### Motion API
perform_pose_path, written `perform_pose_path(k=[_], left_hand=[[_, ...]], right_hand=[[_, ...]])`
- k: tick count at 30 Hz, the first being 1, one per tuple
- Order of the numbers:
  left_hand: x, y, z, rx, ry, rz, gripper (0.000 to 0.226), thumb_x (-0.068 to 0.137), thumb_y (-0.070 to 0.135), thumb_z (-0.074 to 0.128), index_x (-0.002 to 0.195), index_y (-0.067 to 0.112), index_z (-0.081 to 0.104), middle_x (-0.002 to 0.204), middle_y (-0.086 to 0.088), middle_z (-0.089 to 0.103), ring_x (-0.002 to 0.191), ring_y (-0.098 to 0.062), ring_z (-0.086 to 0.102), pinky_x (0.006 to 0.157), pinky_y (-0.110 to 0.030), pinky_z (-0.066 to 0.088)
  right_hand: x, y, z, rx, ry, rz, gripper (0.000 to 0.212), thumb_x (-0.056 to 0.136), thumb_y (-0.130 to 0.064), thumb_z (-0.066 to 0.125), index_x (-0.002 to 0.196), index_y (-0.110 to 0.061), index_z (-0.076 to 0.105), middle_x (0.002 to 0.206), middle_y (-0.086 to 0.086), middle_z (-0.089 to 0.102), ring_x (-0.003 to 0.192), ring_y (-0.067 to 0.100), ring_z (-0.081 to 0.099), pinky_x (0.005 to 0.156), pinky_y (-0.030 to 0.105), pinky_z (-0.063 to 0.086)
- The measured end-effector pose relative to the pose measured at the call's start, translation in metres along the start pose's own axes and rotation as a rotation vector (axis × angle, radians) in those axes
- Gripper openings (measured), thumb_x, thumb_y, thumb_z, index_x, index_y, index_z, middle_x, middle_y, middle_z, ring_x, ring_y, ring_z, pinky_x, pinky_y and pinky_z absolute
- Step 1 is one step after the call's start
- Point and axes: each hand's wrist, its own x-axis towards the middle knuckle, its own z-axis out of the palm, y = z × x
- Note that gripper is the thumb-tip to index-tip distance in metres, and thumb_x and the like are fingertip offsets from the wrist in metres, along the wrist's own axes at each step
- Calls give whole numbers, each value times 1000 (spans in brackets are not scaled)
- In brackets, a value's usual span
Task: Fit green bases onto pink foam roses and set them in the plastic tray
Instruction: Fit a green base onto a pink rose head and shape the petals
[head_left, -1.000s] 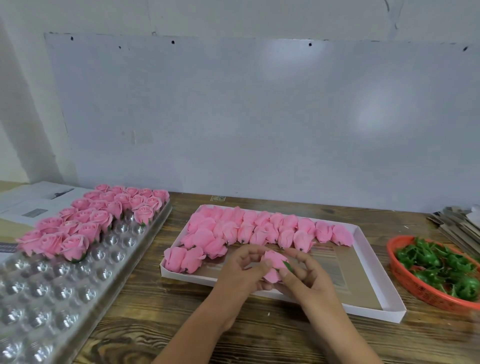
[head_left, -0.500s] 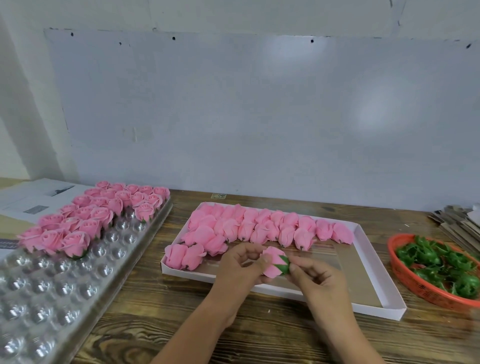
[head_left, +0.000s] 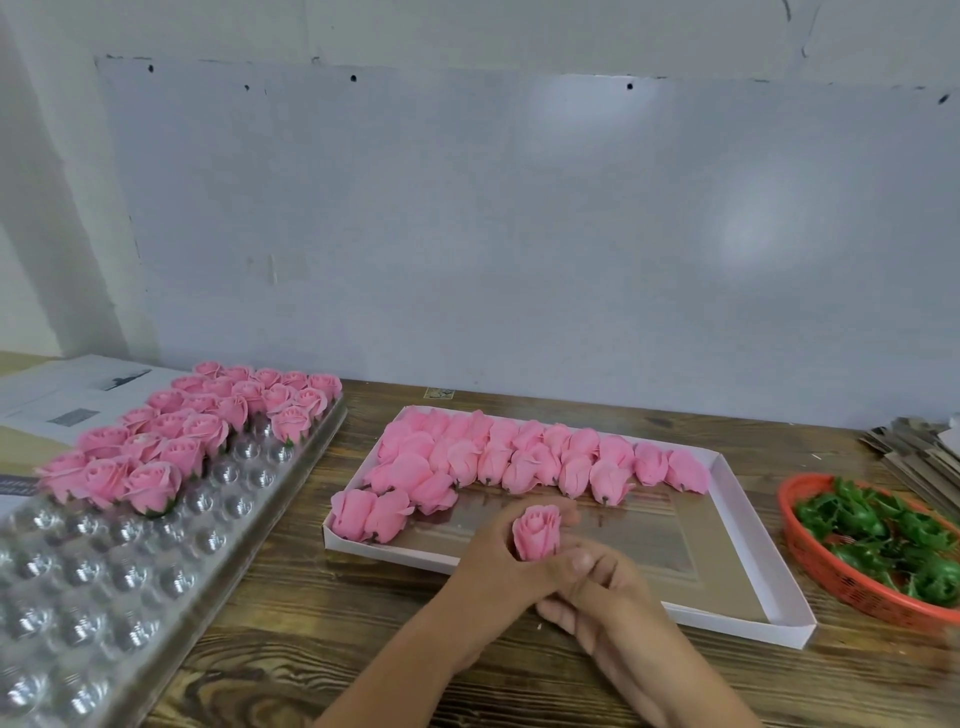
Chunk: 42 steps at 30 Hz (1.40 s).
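Near the front edge of the wooden table (head_left: 322, 618), over the front rim of a shallow white box (head_left: 748, 525), both hands meet around one pink rose (head_left: 536, 530). It stands upright with its bloom facing up, and the left hand (head_left: 493, 566) has its fingers curled round the lower part. The right hand (head_left: 597, 587) is tucked just below and beside it, fingers curled under the flower; whether they actually pinch the rose or its base cannot be told, since the underside is hidden.

Inside the white box, along its back and left sides, lie the loose roses (head_left: 519, 457) on their sides in close rows, touching one another (their undersides mostly face the front). The front right part of the box floor is bare and glossy.

At the left edge of the table sits the clear plastic tray (head_left: 104, 571), running from front to back at a slant. Its far cells hold finished roses (head_left: 197, 431) standing bloom up, packed together; the nearer cells show only shiny domes.

By the right edge an orange basket (head_left: 810, 561) holds a heap of green bases (head_left: 883, 535). Behind it, at the back right corner, lies a stack of grey card pieces (head_left: 914, 447). Printed paper (head_left: 67, 395) lies at the back left corner, behind the tray.
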Motion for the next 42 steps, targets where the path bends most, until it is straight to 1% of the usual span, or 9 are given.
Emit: perform_pose_path(k=[6,11,15,17,25,31,36,40,42], left_hand=[[-2,7,-6,-31,-71,0,43,75,39,84,113,26,71,116,-1,72,102,-19,70,83,-29,56],[-2,7,-3,62,-36,22,22,71,38,85,91,34,77,104,3,77,101,-16,73,85,-28,57],[-5,7,1,99,13,4,15,70,40,81,84,34,79,93,6,78,86,-8,74,73,-24,59],[-7,8,3,72,5,-6,23,71,46,81,88,31,81,83,0,78,76,-12,73,68,-35,60],[-12,14,-4,45,-275,-60,39,83,48,76,106,17,77,74,-20,66,50,-13,60,48,-22,50],[-9,13,6,51,21,-27,41,72,50,74,88,13,80,77,-9,74,61,-16,64,44,-23,47],[-9,8,10,84,128,84,24,81,43,71,81,21,81,82,1,78,78,-9,73,67,-22,56],[-7,11,10,32,200,165,24,76,54,68,82,36,81,89,3,79,86,-4,71,74,-16,54],[-6,13,7,3,234,237,20,80,52,73,87,36,81,93,3,79,90,-5,72,77,-16,54]], right_hand=[[-2,-5,-3,17,-80,47,34,70,-14,78,104,-12,76,106,11,71,90,12,65,70,19,52],[-4,-5,4,-278,-28,-62,38,71,-3,75,109,-7,73,107,29,68,103,35,64,95,47,48],[-6,-5,11,-554,81,-176,12,79,0,76,87,-9,72,79,29,63,73,24,56,69,44,46],[-8,-6,14,-563,15,-158,24,87,4,67,98,-17,73,90,22,70,76,18,62,69,42,51],[-15,-17,7,-295,-133,144,38,79,-9,71,116,-5,63,86,14,70,75,20,62,75,34,52],[-10,-4,14,-480,10,-91,25,86,9,66,80,-13,76,65,2,67,65,10,61,64,22,51],[-8,0,17,-625,81,-188,29,85,6,68,85,-21,78,71,12,68,67,13,58,67,36,49],[-7,0,20,-698,80,-263,38,84,4,69,99,-31,75,69,-3,66,59,-2,49,60,17,40],[-6,1,18,-732,127,-273,40,85,-2,71,102,-38,73,75,11,67,61,19,52,63,33,43]])
